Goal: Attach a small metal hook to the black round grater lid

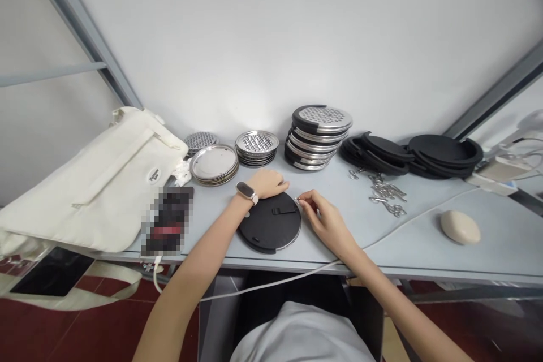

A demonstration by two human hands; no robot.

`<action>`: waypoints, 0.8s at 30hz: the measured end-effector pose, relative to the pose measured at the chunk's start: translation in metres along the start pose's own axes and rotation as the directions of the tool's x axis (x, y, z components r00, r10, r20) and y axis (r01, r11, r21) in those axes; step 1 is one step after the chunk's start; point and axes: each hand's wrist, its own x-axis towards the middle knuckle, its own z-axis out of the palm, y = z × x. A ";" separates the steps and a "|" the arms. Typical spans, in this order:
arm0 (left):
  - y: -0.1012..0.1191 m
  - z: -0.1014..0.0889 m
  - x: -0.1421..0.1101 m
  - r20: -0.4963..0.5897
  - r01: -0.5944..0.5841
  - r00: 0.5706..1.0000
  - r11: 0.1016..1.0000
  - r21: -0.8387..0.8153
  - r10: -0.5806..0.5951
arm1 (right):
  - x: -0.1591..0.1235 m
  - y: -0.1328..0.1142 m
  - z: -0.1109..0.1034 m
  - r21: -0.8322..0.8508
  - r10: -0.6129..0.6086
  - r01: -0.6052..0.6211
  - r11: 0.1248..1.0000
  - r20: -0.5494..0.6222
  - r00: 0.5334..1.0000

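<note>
A black round disc point(269, 229) with a metal rim lies flat at the table's front edge. It has a slot with a small bar near its right side. My left hand point(267, 183), wearing a wristband, lies over the far rim with its fingers curled there, partly hidden. At the disc's right edge, my right hand point(321, 216) pinches a small shiny metal part point(297, 200) between thumb and fingertips. Similar small metal parts point(386, 191) are heaped farther right. Behind my hands stands a tall stack of metal grater discs point(323, 119) with black holders.
Lower stacks of metal discs point(214, 161) and grater plates point(257, 142) stand at the back left. Black round holders point(443, 153) are piled at the right, near a beige mouse point(460, 227). A white cable point(271, 284) crosses the front. A cream bag point(89, 186) and phone point(167, 220) lie left.
</note>
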 end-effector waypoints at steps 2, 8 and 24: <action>0.001 -0.002 -0.001 0.012 0.012 1.000 1.000 -0.014 -0.012 | 0.000 0.001 0.001 0.006 0.005 -0.005 1.000 -0.002 1.000; 0.002 -0.005 -0.005 -0.012 0.007 1.000 0.999 -0.048 -0.008 | 0.000 0.001 0.002 0.032 -0.066 0.066 0.997 0.018 0.998; 0.001 -0.003 -0.005 -0.023 0.002 1.000 1.000 -0.030 -0.003 | -0.003 -0.004 -0.001 -0.021 -0.117 0.119 0.993 0.078 0.990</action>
